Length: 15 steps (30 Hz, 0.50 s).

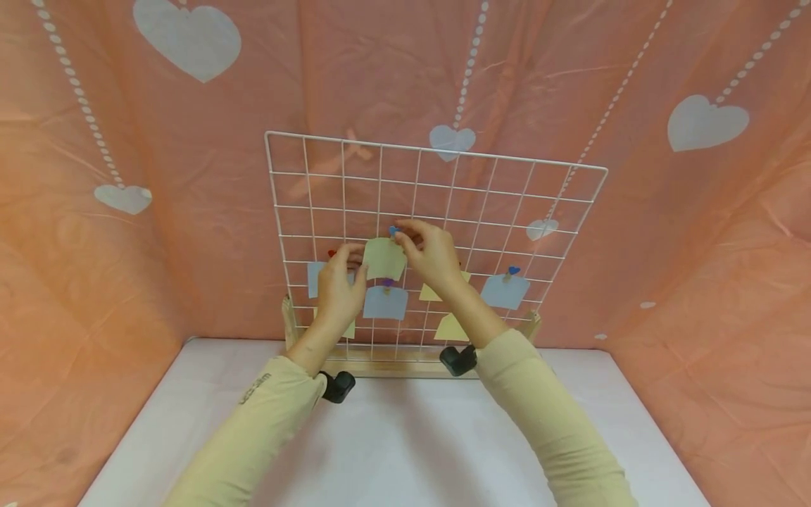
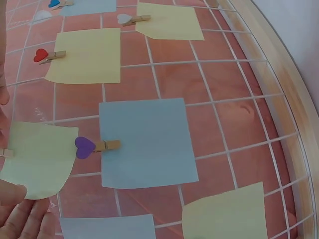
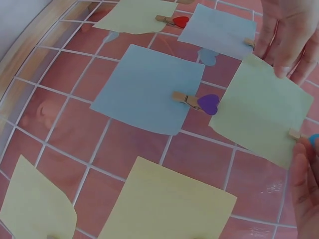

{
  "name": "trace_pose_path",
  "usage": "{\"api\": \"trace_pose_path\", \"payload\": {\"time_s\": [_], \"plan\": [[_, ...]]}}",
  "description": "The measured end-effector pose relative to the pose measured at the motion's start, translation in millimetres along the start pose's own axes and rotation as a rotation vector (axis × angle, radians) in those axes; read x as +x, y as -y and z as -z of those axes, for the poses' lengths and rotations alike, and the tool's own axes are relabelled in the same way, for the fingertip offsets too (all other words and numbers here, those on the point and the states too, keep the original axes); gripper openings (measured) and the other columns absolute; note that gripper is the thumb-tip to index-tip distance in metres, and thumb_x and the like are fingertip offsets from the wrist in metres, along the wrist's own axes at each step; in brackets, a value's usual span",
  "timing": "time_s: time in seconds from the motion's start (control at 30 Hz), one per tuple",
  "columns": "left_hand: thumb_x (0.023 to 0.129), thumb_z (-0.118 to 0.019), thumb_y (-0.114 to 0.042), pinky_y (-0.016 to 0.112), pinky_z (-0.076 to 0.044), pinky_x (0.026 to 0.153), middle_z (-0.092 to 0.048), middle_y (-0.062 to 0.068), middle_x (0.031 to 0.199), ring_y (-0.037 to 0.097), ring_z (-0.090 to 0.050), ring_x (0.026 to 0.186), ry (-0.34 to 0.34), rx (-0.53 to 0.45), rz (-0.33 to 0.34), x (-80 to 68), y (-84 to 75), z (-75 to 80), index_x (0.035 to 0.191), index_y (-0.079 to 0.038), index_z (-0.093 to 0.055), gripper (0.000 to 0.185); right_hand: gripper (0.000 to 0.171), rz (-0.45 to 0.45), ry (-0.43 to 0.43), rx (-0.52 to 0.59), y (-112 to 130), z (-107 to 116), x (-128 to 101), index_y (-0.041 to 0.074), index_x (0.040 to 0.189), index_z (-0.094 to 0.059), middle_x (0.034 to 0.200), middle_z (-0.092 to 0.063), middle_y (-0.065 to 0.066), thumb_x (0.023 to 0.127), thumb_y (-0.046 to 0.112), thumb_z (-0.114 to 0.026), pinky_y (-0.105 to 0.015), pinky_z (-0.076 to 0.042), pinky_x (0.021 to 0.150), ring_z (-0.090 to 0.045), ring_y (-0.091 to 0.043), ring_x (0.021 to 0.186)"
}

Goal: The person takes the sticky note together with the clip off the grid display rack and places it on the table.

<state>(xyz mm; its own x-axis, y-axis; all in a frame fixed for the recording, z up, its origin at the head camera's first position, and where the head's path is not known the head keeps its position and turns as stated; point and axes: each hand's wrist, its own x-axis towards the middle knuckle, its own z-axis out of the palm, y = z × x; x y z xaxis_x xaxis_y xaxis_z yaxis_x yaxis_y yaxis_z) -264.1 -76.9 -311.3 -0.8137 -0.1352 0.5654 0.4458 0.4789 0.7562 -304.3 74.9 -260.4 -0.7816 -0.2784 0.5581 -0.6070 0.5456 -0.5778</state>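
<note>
A pale green paper note (image 1: 384, 258) hangs against the white wire grid (image 1: 437, 184), slightly curled. My left hand (image 1: 338, 287) pinches its left edge, thumb in front and fingers behind, as the left wrist view also shows at the note (image 2: 42, 157). At the note's upper right, my right hand (image 1: 434, 255) holds a small wooden clothespin with a blue heart (image 1: 394, 231); in the right wrist view the clothespin (image 3: 295, 134) sits on the note's edge. Just below is a blue note (image 1: 385, 304) held by a purple-heart clothespin (image 2: 97, 146).
More notes hang on the grid: a blue one (image 1: 505, 291) at right, yellow ones (image 2: 87, 56) with heart clothespins, and a blue one partly behind my left hand. The grid stands in a wooden base (image 1: 393, 369) on a white table (image 1: 393, 443), before a pink curtain (image 1: 222, 267).
</note>
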Motion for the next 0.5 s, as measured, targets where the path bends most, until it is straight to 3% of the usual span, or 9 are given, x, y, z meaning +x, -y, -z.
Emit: {"api": "trace_pose_path", "payload": {"time_s": [0.23, 0.5], "plan": [[0.091, -0.059, -0.001, 0.042, -0.054, 0.084, -0.067, 0.022, 0.100, 0.034, -0.066, 0.092, -0.019, 0.019, 0.052, 2.3, -1.2, -1.0, 0.106, 0.006, -0.062, 0.017, 0.018, 0.008, -0.026, -0.032, 3.0, 0.7, 1.9, 0.002, 0.104, -0.069, 0.089, -0.073, -0.010, 0.094, 0.015, -0.062, -0.028, -0.056, 0.071, -0.068, -0.021, 0.077], [0.090, -0.060, 0.001, 0.042, -0.056, 0.080, -0.067, 0.023, 0.097, 0.035, -0.067, 0.087, -0.042, 0.014, 0.041, 1.9, -1.8, -1.1, 0.103, 0.007, -0.063, 0.014, 0.016, 0.004, -0.037, -0.050, 4.0, 0.3, 2.1, 0.002, 0.101, -0.069, 0.087, -0.073, -0.010, 0.093, 0.013, -0.061, -0.029, -0.056, 0.070, -0.069, -0.021, 0.076]]}}
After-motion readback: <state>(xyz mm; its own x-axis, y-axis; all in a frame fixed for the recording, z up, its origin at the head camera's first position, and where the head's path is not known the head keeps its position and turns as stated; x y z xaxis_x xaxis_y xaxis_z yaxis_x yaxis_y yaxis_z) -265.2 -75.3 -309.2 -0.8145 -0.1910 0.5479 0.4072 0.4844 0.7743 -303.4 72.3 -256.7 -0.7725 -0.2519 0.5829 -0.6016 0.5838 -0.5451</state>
